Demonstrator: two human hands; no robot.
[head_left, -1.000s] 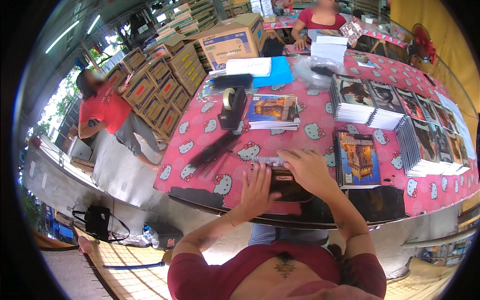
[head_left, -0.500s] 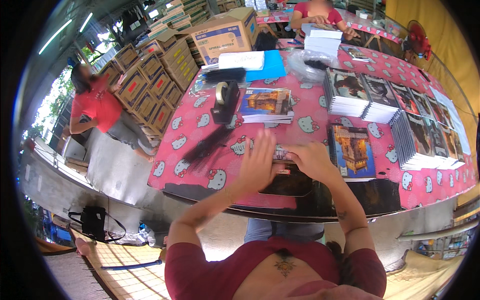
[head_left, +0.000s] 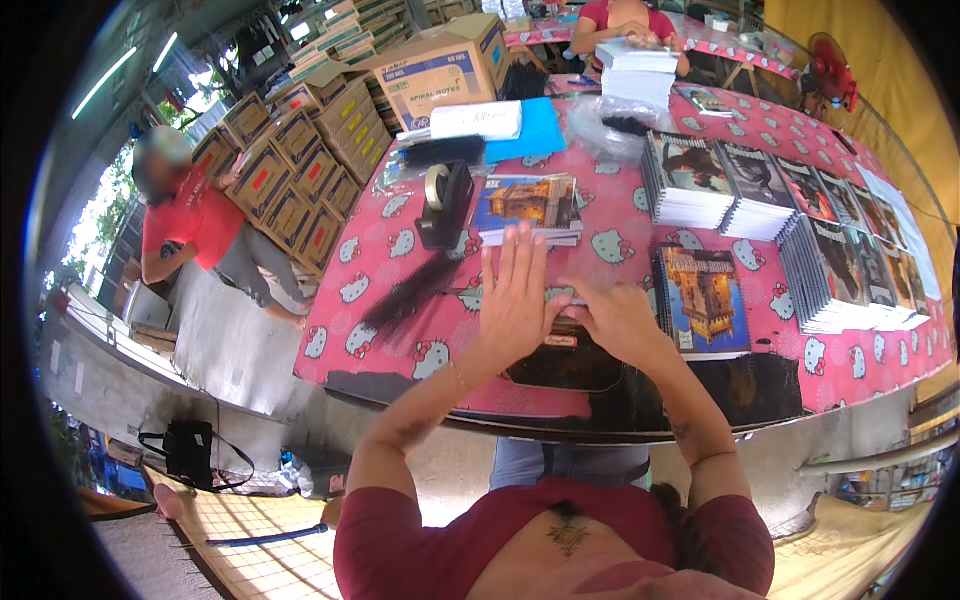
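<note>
My left hand (head_left: 514, 303) lies flat with its fingers stretched out and pressed close together, just in front of a small stack of spiral notebooks (head_left: 528, 205) with a lit-tower cover. My right hand (head_left: 622, 322) is beside it, thumb and fingers bent inward around a small pale piece that they mostly hide. Both hands are over a dark board (head_left: 565, 368) at the table's near edge. A bundle of thin black plastic spirals (head_left: 405, 300) lies left of my left hand. To the right of my right hand is a blue-covered spiral notebook (head_left: 708, 300).
Stacks of spiral notebooks (head_left: 840, 280) fill the table's right side. A black tape dispenser (head_left: 445, 208), clear plastic bags (head_left: 610, 128) and a blue sheet (head_left: 530, 128) lie further back. Cartons (head_left: 435, 85) stand behind. One person (head_left: 200, 220) stands at left; another person (head_left: 625, 20) sits across.
My left hand has slid forward, its fingertips now by the notebook stack. My right hand stays almost in place. The person across has drawn their hands together behind the white stack.
</note>
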